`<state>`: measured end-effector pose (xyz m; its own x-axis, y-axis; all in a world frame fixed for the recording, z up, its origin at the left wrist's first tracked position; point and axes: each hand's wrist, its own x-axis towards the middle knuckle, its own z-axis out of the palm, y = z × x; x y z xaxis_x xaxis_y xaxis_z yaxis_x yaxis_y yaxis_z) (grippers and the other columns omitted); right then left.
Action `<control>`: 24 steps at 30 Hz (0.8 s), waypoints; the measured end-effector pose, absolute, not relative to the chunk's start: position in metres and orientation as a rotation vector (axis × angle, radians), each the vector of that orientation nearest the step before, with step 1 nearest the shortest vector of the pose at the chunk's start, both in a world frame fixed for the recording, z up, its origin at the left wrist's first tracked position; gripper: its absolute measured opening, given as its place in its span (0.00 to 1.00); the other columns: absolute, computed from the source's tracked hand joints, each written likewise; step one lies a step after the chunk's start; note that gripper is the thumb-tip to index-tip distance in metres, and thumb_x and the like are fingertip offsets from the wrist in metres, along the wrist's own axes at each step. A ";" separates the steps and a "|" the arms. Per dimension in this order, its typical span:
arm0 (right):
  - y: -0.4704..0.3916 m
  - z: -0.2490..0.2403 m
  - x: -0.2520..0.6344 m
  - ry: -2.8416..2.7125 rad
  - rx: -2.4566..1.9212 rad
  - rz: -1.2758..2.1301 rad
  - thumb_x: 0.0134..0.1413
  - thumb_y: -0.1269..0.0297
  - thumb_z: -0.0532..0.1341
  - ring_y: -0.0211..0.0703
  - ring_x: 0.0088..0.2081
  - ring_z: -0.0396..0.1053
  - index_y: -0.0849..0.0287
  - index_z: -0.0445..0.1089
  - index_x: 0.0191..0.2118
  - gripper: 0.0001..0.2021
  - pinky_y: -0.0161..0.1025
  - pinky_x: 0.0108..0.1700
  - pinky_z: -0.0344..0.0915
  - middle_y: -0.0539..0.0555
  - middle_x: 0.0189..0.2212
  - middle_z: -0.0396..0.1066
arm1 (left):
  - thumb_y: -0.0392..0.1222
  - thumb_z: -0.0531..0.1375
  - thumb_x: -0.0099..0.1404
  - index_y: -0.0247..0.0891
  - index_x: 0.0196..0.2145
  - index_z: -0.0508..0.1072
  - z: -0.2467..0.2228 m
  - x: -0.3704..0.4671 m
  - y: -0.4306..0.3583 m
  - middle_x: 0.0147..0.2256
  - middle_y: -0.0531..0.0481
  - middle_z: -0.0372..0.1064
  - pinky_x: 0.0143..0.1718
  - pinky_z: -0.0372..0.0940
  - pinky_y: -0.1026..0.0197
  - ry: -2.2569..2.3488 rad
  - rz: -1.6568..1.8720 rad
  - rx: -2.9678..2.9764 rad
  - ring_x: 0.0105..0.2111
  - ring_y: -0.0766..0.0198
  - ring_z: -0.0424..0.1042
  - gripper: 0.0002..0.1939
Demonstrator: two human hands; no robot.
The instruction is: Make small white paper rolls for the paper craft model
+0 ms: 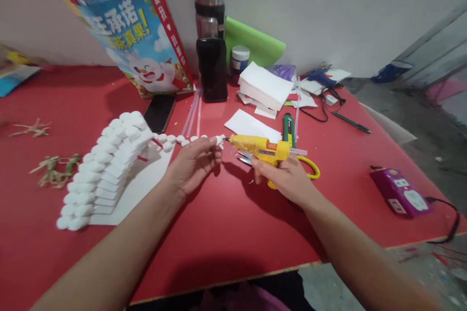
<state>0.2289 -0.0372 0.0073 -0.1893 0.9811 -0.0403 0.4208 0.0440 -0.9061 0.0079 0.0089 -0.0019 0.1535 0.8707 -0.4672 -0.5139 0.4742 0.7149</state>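
One small white piece (pixel 220 140) protrudes for access from my left hand's (pixel 193 164) pinch; my right hand (pixel 283 175) holds a yellow plastic glue gun (pixel 251 144).

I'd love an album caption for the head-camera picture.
Right hand points a yellow glue gun at a small white piece in the left hand, over a red table.

Yellow glue gun (pixel 251 144), body roughly level over red table (pixel 226 233), nozzle pointing left, handle down in right hand (pixel 288 175). Orange bit showing mid-body, wispy glue strings all over front end. Translucent glue stick (pixel 300 151) poking out back. Small white piece (pixel 220 142), kinda ragged edge, pinched in left hand's (pixel 195 160) fingers, right at nozzle tip, can't tell if touching.
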 end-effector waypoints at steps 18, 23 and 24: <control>-0.037 0.010 0.227 -1.687 -1.441 1.073 0.61 0.55 0.59 0.40 0.26 0.69 0.54 0.67 0.18 0.20 0.40 0.35 0.62 0.49 0.18 0.71 | 0.34 0.70 0.60 0.33 0.27 0.76 -0.003 0.007 0.010 0.25 0.48 0.73 0.25 0.71 0.67 0.974 0.992 0.426 0.23 0.68 0.72 0.07; -0.037 0.009 0.227 -1.689 -1.449 1.074 0.61 0.54 0.60 0.40 0.26 0.69 0.54 0.66 0.18 0.21 0.40 0.35 0.62 0.49 0.18 0.70 | 0.33 0.70 0.60 0.33 0.27 0.76 -0.002 0.006 0.010 0.25 0.48 0.73 0.25 0.71 0.67 0.966 0.999 0.401 0.23 0.68 0.72 0.06; -0.037 0.008 0.227 -1.682 -1.452 1.077 0.62 0.54 0.60 0.40 0.26 0.68 0.54 0.66 0.19 0.21 0.40 0.34 0.62 0.49 0.18 0.70 | 0.33 0.69 0.60 0.33 0.27 0.76 -0.002 0.006 0.010 0.25 0.48 0.73 0.25 0.71 0.67 0.968 0.997 0.396 0.23 0.68 0.72 0.06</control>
<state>0.2272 -0.0371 0.0082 -0.1665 0.9855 -0.0330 0.4422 0.0447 -0.8958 0.0063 0.0103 -0.0016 0.1911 0.8453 -0.4990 -0.5242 0.5177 0.6762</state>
